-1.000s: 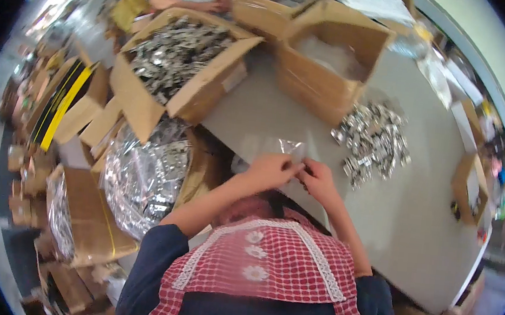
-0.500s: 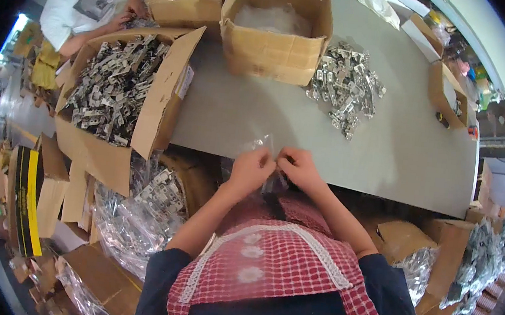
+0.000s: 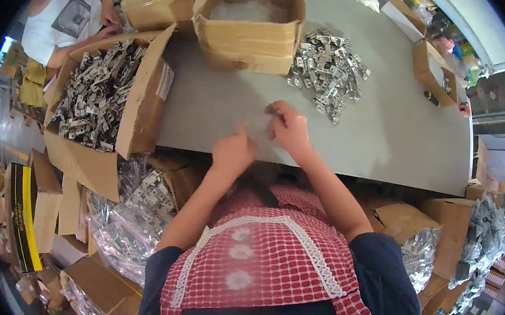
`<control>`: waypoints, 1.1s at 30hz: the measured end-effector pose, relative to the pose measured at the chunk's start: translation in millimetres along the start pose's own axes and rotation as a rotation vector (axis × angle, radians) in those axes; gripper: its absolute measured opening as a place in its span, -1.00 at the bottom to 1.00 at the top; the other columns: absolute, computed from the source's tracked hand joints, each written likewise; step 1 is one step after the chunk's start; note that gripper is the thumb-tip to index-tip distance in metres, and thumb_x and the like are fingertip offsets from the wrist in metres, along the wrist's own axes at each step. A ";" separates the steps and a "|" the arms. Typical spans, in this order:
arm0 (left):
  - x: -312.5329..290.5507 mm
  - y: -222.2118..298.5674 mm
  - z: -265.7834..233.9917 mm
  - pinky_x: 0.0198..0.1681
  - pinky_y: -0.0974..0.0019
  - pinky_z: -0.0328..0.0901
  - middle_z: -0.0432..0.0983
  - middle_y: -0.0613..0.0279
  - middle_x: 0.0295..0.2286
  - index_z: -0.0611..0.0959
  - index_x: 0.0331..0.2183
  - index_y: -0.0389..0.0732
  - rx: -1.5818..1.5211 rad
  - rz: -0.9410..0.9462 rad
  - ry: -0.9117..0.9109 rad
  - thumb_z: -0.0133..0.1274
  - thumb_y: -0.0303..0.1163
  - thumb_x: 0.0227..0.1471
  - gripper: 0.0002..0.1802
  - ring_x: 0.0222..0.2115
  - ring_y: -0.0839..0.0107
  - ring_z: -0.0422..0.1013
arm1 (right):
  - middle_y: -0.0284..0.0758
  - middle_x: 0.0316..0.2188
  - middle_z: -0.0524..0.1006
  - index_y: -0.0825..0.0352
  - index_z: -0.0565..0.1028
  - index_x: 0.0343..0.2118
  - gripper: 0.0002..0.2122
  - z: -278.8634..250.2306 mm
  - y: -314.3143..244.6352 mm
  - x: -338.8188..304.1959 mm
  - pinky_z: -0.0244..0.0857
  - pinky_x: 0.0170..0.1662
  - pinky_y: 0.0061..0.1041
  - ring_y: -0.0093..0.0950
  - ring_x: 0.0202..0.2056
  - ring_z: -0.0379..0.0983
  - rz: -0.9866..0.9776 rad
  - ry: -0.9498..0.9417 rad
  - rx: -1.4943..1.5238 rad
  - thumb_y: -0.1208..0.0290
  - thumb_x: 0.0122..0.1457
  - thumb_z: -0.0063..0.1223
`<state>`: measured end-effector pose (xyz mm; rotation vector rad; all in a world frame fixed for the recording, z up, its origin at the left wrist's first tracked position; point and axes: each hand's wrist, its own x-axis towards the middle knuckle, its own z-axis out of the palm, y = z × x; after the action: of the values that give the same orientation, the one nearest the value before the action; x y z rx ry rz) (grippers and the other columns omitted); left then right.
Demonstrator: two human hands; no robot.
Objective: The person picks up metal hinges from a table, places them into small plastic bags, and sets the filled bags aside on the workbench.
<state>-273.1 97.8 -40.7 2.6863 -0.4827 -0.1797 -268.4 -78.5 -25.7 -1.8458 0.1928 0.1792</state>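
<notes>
My left hand point(image 3: 234, 153) is just over the table's near edge, its fingers smeared by motion; its grip cannot be made out. Farther forward and to the right, my right hand point(image 3: 290, 128) is closed, thumb and fingers pinched on a thin clear plastic bag point(image 3: 259, 125). The bag is blurred and stretches across the gap toward my left hand. A small dark patch shows at my right fingertips, too unclear to name. Beyond my hands, a loose pile of metal hinge parts point(image 3: 329, 71) lies on the grey table point(image 3: 382, 133).
An open carton point(image 3: 244, 50) with clear plastic inside stands at the back. Left is a carton point(image 3: 142, 107) heaped with metal parts; a person point(image 3: 65, 18) works behind it. Bagged parts point(image 3: 130, 225) sit below the table at left. A small box point(image 3: 434, 72) stands far right.
My hands have moved apart and up from the table's edge, the right one farther forward over the table. The view has shifted, so the cartons and pile appear more to the left.
</notes>
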 end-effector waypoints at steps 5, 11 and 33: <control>11.1 -22.9 3.5 -0.49 -0.11 0.39 0.53 -0.15 -0.62 0.44 -0.16 -0.30 0.058 -0.072 0.074 -0.13 -0.29 0.13 -0.70 -0.58 -0.13 0.49 | -0.16 -0.21 0.56 0.35 0.43 -0.14 -0.70 -40.5 36.0 14.8 0.43 -0.23 -0.33 -0.32 -0.29 0.55 -0.128 0.119 -0.311 0.37 0.08 0.15; 38.0 -34.9 15.1 -0.47 -0.08 0.41 0.54 -0.10 -0.61 0.49 -0.18 -0.26 0.202 -0.094 0.178 -0.08 -0.38 0.05 -0.72 -0.57 -0.06 0.52 | -0.09 -0.29 0.53 0.32 0.40 -0.24 -0.62 -90.9 64.9 40.5 0.45 -0.29 -0.16 -0.21 -0.27 0.55 -0.125 0.303 -1.126 0.13 0.02 0.20; 22.2 -31.4 48.9 -0.39 -0.05 0.39 0.56 -0.09 -0.49 0.52 -0.26 -0.24 0.045 -0.174 0.171 -0.04 -0.28 0.04 -0.73 -0.47 -0.07 0.51 | -0.15 -0.26 0.47 0.39 0.43 -0.14 -0.58 -167.2 114.7 -56.8 0.36 -0.15 -0.25 -0.19 -0.20 0.47 -0.209 0.539 -0.772 0.21 0.04 0.24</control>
<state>-252.3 98.9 -99.2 2.7558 -0.2037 0.0129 -345.5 -268.4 -73.8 -2.6393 0.3312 -0.4615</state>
